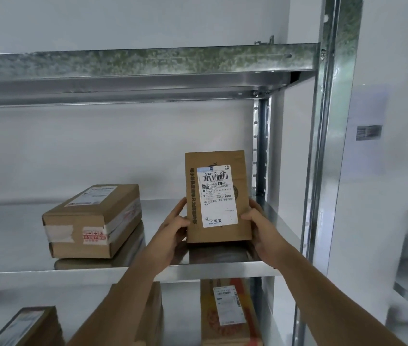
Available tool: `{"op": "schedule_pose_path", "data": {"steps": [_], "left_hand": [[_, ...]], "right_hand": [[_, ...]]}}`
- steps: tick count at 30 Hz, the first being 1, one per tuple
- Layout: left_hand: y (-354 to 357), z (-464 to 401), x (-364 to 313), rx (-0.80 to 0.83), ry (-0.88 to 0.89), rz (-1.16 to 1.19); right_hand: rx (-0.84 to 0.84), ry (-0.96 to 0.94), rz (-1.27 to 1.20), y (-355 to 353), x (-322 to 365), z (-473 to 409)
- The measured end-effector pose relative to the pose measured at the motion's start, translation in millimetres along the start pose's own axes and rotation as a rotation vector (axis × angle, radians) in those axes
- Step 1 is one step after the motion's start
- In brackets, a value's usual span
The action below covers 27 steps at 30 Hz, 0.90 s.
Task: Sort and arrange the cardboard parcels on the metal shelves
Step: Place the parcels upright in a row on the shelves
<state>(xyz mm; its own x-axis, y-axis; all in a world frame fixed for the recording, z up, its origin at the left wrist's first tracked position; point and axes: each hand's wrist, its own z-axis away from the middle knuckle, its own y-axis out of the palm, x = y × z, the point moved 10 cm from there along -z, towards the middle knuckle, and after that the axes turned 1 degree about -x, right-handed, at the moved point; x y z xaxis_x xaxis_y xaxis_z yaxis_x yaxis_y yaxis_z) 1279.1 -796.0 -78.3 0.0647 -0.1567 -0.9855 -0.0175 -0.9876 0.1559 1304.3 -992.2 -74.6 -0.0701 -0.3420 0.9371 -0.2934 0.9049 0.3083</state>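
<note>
Hands meet on one upright parcel [219, 196] at the right end of the middle shelf [222, 267]. The left hand [176, 226] grips its left edge and the right hand [260, 227] grips its right edge, thumbs on the front near the white label [217, 196]. Its lower edge sits at or just above the shelf surface; which, I cannot tell. A taped box [93, 221] lies flat to the left, well apart. More parcels [227, 313] stand on the shelf below.
</note>
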Motion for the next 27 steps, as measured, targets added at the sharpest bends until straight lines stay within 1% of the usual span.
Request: {"op": "schedule_pose_path", "data": {"steps": [2, 4, 11, 17, 20, 24, 27], "left_hand": [[-1.6, 0.5, -0.7, -0.018, 0.005, 0.002], [1.4, 3.9, -1.3, 0.012, 0.014, 0.021], [1.7, 6.7, -2.5, 0.018, 0.031, 0.047], [0.3, 6.9, -4.0, 0.001, 0.035, 0.014], [1.5, 7.8, -3.8, 0.019, 0.029, 0.001], [3.1, 8.5, -3.1, 0.053, 0.031, -0.009], [0.3, 7.3, -2.8, 0.038, 0.041, -0.026]], "right_hand": [[-0.002, 0.009, 0.006, -0.5, -1.6, 0.1], [-0.001, 0.014, 0.013, -0.9, -2.1, 0.0], [-0.016, 0.011, 0.036, -2.3, -3.6, -0.5], [-0.026, 0.021, 0.037, -3.8, -5.3, -2.0], [-0.031, 0.026, 0.028, -5.2, -6.3, -2.3], [-0.070, 0.022, 0.004, -9.0, -5.6, -2.5], [-0.101, 0.065, -0.012, -10.6, -7.5, 0.1]]}}
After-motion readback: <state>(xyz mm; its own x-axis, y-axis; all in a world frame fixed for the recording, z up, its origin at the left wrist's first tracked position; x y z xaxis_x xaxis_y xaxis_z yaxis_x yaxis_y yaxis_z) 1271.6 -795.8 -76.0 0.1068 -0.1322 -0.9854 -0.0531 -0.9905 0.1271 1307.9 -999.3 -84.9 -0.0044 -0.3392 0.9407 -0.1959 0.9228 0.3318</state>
